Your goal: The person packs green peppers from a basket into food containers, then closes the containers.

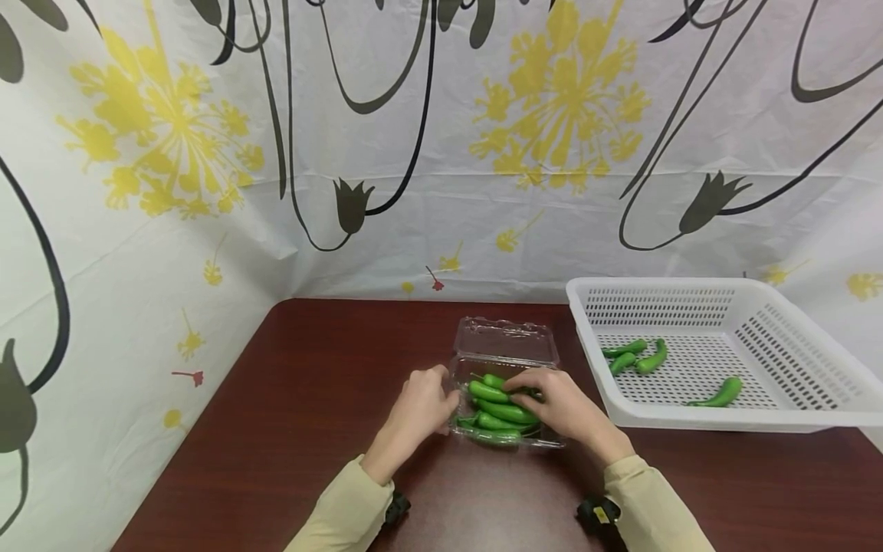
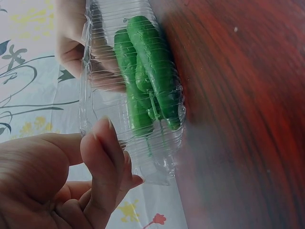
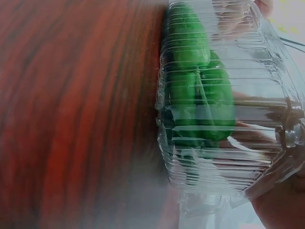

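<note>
A clear plastic clamshell box (image 1: 507,341) stands on the table with its lid folded back, and several green chili peppers (image 1: 507,412) lie inside. At the box's left edge, my left hand (image 1: 421,400) pinches the rim between thumb and fingers; the left wrist view shows these fingertips (image 2: 106,128) at the plastic. My right hand (image 1: 554,397) reaches in from the right, and its thumb and fingers pinch the end of an upper pepper (image 1: 489,392). Through the ribbed wall, the right wrist view shows peppers (image 3: 188,43), with much of the right hand hidden.
To the right is a white perforated plastic basket (image 1: 600,402) holding several green peppers (image 1: 651,358), one of them (image 1: 720,393) apart near its front. The dark red wooden table (image 1: 331,360) ends at a white patterned curtain (image 1: 414,264) behind and on the left.
</note>
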The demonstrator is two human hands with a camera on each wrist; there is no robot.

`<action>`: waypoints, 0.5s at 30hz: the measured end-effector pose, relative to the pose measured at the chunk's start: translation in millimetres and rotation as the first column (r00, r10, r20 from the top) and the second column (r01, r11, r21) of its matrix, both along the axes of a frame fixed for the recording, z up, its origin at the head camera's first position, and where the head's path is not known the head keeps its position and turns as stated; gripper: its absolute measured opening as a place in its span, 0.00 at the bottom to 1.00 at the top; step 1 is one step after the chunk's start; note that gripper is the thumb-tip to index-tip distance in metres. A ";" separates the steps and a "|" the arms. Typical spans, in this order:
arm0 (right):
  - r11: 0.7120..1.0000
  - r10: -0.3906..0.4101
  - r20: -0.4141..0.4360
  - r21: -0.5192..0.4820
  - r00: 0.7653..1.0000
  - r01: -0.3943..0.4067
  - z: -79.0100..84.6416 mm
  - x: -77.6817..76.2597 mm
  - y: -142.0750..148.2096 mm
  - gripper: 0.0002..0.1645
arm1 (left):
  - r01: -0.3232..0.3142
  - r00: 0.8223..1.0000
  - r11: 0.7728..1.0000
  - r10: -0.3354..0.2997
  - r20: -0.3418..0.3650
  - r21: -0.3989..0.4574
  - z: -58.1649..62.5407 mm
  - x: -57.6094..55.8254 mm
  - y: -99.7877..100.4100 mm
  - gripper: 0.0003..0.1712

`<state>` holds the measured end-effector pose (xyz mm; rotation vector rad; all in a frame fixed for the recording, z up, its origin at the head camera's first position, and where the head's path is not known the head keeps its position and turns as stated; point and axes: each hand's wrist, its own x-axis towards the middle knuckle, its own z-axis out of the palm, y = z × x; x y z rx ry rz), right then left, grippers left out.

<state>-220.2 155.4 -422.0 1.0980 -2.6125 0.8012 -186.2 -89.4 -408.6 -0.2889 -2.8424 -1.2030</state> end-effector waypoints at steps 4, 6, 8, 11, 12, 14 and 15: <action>1.000 -0.013 0.007 -0.008 1.000 0.013 2.5 0.9 1.8 0.12 | 0.002 1.000 1.000 -0.002 0.004 0.000 0.5 -0.3 0.3 0.18; 1.000 -0.025 0.006 -0.014 1.000 0.025 3.7 1.0 2.6 0.12 | -0.001 1.000 1.000 0.001 0.013 0.000 0.9 -0.4 0.5 0.19; 0.999 -0.031 -0.005 -0.025 1.000 0.031 5.4 1.2 3.5 0.12 | 0.001 1.000 1.000 -0.001 0.008 0.000 0.9 -0.2 0.4 0.19; 0.999 -0.038 -0.020 -0.037 0.999 0.037 7.8 1.2 4.9 0.13 | 0.001 1.000 1.000 -0.001 0.005 -0.004 1.2 0.2 0.2 0.19; 0.998 -0.040 -0.026 -0.041 0.999 0.038 8.6 1.2 5.6 0.13 | 0.002 1.000 1.000 -0.002 0.003 -0.004 1.1 0.3 0.1 0.19; 0.998 -0.046 -0.034 -0.048 0.998 0.044 9.9 0.8 6.9 0.14 | 0.004 1.000 1.000 -0.004 -0.001 -0.004 0.9 0.2 -0.1 0.18; 0.997 -0.051 -0.037 -0.051 0.998 0.049 10.4 0.4 7.6 0.14 | 0.005 1.000 1.000 -0.005 -0.002 -0.002 0.8 0.2 -0.2 0.18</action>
